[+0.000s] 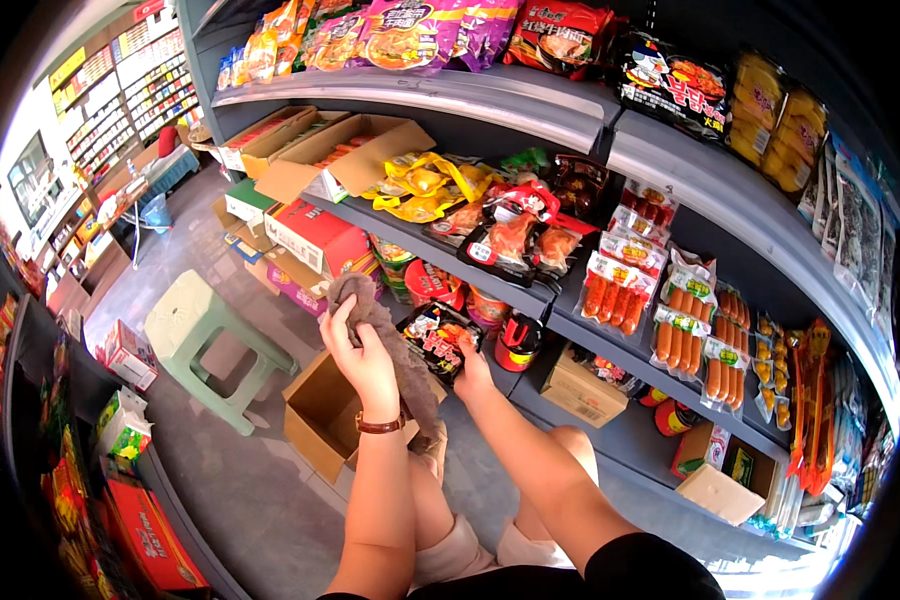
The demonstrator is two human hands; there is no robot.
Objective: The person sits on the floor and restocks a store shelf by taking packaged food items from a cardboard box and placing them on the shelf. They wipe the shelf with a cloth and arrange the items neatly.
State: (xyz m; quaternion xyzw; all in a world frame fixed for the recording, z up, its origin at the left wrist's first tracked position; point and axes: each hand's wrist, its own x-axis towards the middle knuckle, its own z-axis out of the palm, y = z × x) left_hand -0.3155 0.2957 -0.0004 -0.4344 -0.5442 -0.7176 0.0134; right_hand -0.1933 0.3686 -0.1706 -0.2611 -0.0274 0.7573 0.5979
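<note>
A brown cloth (401, 364) hangs from my left hand (361, 352), whose fingers are closed on its upper part. With my right hand (472, 367) I hold a black packet of instant noodles (436, 337) by its right edge. The packet is just right of the cloth, in front of the lower shelf. Instant noodle cups and bowls (431, 283) stand behind it. An open cardboard box (322, 409) is on the floor below my left hand.
A pale green plastic stool (217, 345) stands on the left. Shelving (435, 240) curves ahead and right, bearing packed sausages (615, 292), packaged meats (506, 238) and noodle packets (405, 34). Opened cartons (322, 236) stand at its left end. Another stocked shelf edge (172, 510) is at lower left.
</note>
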